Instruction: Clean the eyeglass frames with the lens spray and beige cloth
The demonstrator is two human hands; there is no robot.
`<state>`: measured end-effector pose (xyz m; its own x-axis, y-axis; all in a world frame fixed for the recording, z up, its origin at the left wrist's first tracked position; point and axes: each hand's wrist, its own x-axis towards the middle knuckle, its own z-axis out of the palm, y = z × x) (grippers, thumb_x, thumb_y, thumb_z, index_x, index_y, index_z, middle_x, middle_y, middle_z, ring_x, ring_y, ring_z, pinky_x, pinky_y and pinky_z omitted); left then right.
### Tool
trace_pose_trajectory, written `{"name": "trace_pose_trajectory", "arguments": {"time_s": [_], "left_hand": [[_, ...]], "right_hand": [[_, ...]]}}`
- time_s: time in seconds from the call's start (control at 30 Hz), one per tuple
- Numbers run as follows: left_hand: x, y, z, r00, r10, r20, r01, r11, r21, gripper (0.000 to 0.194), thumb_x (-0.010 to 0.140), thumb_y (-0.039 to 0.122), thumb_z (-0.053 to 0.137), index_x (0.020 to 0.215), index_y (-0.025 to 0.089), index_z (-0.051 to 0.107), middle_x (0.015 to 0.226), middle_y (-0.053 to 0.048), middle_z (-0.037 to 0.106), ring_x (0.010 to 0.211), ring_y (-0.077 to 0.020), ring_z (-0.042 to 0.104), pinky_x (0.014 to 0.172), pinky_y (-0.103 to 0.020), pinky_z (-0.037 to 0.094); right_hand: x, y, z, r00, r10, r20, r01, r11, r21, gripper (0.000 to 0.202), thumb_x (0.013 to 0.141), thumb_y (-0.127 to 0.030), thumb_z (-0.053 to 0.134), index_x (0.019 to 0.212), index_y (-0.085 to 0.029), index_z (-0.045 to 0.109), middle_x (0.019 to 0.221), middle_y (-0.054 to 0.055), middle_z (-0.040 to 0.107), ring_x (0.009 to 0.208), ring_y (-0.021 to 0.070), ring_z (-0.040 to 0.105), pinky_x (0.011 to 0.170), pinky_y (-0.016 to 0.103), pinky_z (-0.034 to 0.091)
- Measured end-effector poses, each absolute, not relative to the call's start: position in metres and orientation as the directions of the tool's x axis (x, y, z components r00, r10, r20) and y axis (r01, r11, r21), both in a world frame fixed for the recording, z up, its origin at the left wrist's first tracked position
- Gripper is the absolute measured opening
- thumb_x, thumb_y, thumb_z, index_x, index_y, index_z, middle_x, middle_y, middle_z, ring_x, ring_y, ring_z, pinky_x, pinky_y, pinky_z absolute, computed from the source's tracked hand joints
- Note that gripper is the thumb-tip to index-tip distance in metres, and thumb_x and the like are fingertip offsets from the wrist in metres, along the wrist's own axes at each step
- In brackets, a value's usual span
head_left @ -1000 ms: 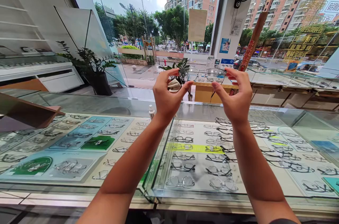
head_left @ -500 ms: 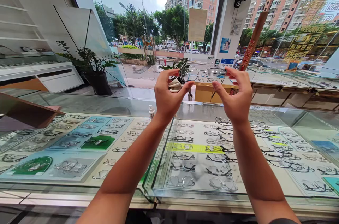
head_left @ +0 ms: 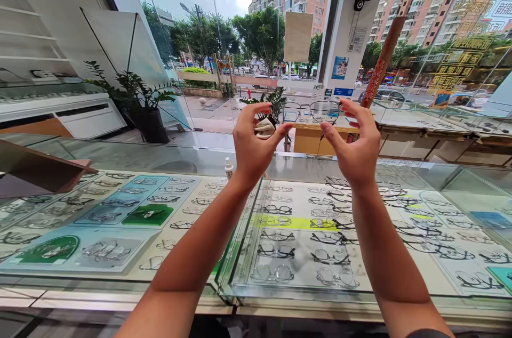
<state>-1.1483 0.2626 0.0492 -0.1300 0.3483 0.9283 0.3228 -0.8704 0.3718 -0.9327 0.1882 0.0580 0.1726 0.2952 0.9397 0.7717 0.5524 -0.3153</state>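
Observation:
A pair of thin-rimmed eyeglasses point(head_left: 311, 110) is held up level above the glass display counter, between my two hands. My left hand point(head_left: 258, 141) grips its left side with the fingers curled, and a pale folded cloth point(head_left: 264, 128) is tucked in the same palm. On the other side, my right hand point(head_left: 356, 141) has its fingertips at the right end of the frame, thumb below. Both forearms reach over the counter.
Rows of eyeglasses point(head_left: 276, 250) lie inside the glass counter point(head_left: 320, 295). A small white bottle point(head_left: 228, 168) stands behind my left wrist. A brown board point(head_left: 40, 167) is at the left. Potted plants point(head_left: 149, 122) and another counter point(head_left: 432, 147) stand beyond.
The eyeglasses have tilted very slightly, their rims now showing a little higher. Both hands stay almost in the same place.

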Motion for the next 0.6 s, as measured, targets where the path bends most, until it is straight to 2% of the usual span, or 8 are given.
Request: {"name": "trace_pose_trajectory", "arguments": {"time_s": [0.27, 0.6], "left_hand": [[-1.1487, 0.2633, 0.0488, -0.143, 0.319, 0.937, 0.326, -0.879, 0.349, 0.050, 0.083, 0.058, 0.092, 0.121, 0.033, 0.070, 0.114, -0.006, 0.074, 0.104, -0.0236, 0.072, 0.081, -0.038, 0.060], [-1.1499, 0.2587, 0.0512, -0.146, 0.267, 0.953, 0.365, -0.880, 0.303, 0.052, 0.082, 0.056, 0.093, 0.123, 0.033, 0.070, 0.116, -0.007, 0.074, 0.109, -0.0254, 0.070, 0.087, -0.042, 0.060]], "right_hand": [[-0.9347, 0.1891, 0.0567, 0.207, 0.357, 0.911, 0.721, 0.573, -0.389, 0.051, 0.094, -0.055, 0.075, 0.139, -0.033, 0.067, 0.136, 0.009, 0.076, 0.125, 0.0328, 0.070, 0.108, 0.060, 0.055], [-0.9348, 0.1926, 0.0533, 0.193, 0.416, 0.888, 0.713, 0.562, -0.418, 0.051, 0.095, -0.055, 0.073, 0.138, -0.030, 0.067, 0.136, 0.011, 0.077, 0.125, 0.0323, 0.071, 0.108, 0.060, 0.056]]}}
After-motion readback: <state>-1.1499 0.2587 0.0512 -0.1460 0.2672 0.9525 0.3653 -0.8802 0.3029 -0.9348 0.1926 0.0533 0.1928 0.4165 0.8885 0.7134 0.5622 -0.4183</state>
